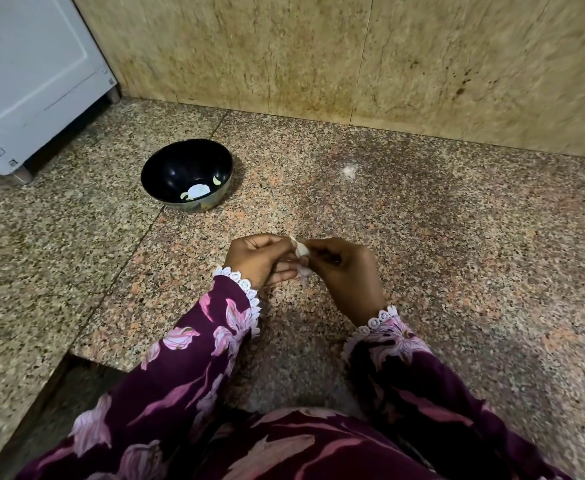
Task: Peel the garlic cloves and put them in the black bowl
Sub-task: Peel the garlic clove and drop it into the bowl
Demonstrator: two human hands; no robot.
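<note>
A white garlic clove (302, 250) sits between my two hands above the granite counter. My left hand (260, 259) pinches it from the left and my right hand (348, 271) pinches it from the right. A thin strip of papery skin (304, 273) hangs below the clove. The black bowl (166, 168) stands on the counter to the upper left of my hands. Inside it lie pale garlic pieces (197, 191) near the bottom and one small clove (217, 181) against the right wall.
A white appliance (31, 81) on short metal feet stands at the far left. A beige stone wall (353, 57) backs the counter (457, 237). The counter's edge steps inward at lower left (86, 358). A small white fleck (349, 170) lies on the counter.
</note>
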